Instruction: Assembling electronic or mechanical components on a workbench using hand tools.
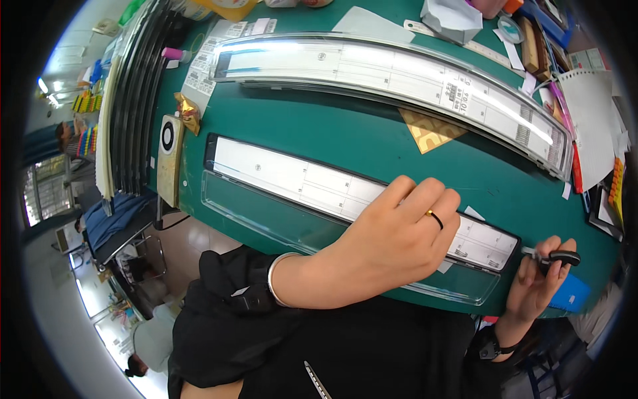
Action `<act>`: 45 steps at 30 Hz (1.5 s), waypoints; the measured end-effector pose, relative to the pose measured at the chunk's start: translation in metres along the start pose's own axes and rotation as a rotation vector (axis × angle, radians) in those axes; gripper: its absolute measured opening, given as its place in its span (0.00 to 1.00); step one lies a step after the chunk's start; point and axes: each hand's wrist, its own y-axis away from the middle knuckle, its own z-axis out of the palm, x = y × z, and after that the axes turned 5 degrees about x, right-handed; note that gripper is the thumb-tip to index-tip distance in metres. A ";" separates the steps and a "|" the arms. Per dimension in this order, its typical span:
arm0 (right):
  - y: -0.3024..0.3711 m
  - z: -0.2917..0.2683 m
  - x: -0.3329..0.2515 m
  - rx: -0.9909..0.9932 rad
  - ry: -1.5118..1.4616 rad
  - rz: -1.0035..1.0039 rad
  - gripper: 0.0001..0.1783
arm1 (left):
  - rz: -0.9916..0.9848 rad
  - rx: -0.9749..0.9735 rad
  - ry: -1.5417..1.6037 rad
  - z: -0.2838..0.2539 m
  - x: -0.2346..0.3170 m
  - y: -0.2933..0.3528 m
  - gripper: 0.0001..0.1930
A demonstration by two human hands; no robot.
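A long narrow black case [210, 154] lies open on the green table, with a white lined strip [279, 166] along its inside. Its transparent lid [266, 211] is folded out on the near side. Across the right part of the strip sits my left hand [399, 233], fingers curled and a black-and-gold ring on one. What its fingertips hold, if anything, is hidden under the hand. Just beyond the case's right end, my right hand [535, 279] grips a small tool with a rounded black handle [563, 257] and a pale tip. Its exact kind cannot be made out.
Stacked long transparent-lidded cases [372, 70] stretch across the far side. A phone [170, 159] and a gold wrapper [189, 113] lie at left, beside upright dark trays [136, 93]. A yellow patterned card [428, 130] is mid-table. Papers, pens and a blue pad [570, 294] crowd the right.
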 end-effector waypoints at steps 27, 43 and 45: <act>-0.007 0.030 0.006 -0.429 0.210 -0.117 0.21 | -0.070 -0.046 0.444 0.009 0.006 -0.008 0.14; -0.015 0.031 0.000 -0.464 0.483 -0.289 0.18 | 0.129 -0.347 0.220 -0.021 -0.006 0.015 0.31; -0.014 0.030 0.000 -0.453 0.480 -0.267 0.18 | 0.120 -0.360 0.219 -0.019 -0.007 0.015 0.31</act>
